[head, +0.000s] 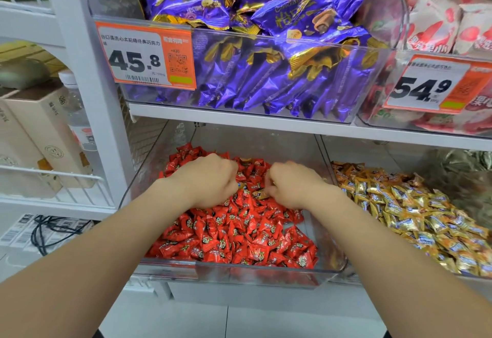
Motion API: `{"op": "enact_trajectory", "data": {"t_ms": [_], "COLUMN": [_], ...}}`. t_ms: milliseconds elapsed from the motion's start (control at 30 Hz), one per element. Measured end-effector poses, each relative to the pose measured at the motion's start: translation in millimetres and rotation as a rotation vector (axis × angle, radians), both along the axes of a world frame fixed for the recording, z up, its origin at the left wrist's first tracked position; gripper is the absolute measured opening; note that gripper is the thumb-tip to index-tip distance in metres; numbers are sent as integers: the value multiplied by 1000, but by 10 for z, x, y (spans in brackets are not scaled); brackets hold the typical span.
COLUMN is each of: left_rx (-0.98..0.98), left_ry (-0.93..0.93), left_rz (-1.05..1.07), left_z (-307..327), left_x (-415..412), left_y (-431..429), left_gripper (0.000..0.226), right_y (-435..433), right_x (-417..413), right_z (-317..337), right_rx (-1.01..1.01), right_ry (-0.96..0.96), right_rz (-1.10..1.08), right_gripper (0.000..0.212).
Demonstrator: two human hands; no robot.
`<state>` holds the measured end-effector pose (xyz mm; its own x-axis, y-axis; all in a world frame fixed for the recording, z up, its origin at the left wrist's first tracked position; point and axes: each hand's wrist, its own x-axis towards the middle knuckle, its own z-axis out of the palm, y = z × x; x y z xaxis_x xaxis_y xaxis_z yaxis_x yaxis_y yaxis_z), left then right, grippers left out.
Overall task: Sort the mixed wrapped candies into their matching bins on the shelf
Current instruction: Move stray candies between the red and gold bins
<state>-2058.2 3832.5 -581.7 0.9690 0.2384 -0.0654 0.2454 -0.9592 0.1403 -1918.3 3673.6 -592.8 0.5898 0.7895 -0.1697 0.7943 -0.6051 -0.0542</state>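
Lower shelf, viewed from the aisle. Far left: pale cartons (40,129) on a white wire rack. Upper shelf: an orange price tag (145,56) fronts a clear bin of purple packets (266,71). Below it: a clear bin (253,271) heaped with red wrapped candies (239,236). The left hand (210,180) rests knuckles-up on the heap, fingers curled down into it; whether its grip encloses a candy cannot be told. A gold-toned wrapper (261,194) lies among the red ones, between the hands. The right hand (290,185) is just beside the left and curled likewise, its grip equally hidden. Right: the neighbouring bin holds gold wrapped candies (412,212). Above it: a second price tag (436,84) fronts red-and-white packets (439,26).
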Motion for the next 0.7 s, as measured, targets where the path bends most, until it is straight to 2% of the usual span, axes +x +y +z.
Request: {"op": "enact_trajectory", "data": {"t_ms": [33,100,267,433,500,633,700], "left_rx": [3,24,82,95,78,-34,-105], "left_ry": [-12,3,86,134,121,52,-4], "left_rz": [-1,-10,-77,-109,-100,-44,-9], "left_z": [3,-20,-85,-81,-103,-111,-85], "left_x": [-2,-4,-6,7,-5,-45,-67], "left_y": [5,24,28,9,15,54,73], "left_gripper": [24,28,30,31,30,32,30], "right_y": [0,16,136,205,219,181,134], "right_x": [-15,-45,-88,-93,-94,-80,-64], "right_z": [-11,-45,-222,-334,-322,-175,-76], "right_rx": [5,-20,-119,-97,-89,-51,4], "right_ry": [-21,-51,-100,-118,-78,128,164], "right_rz": [14,42,61,58,68,70,97], "right_gripper": [10,22,36,37,36,47,43]}}
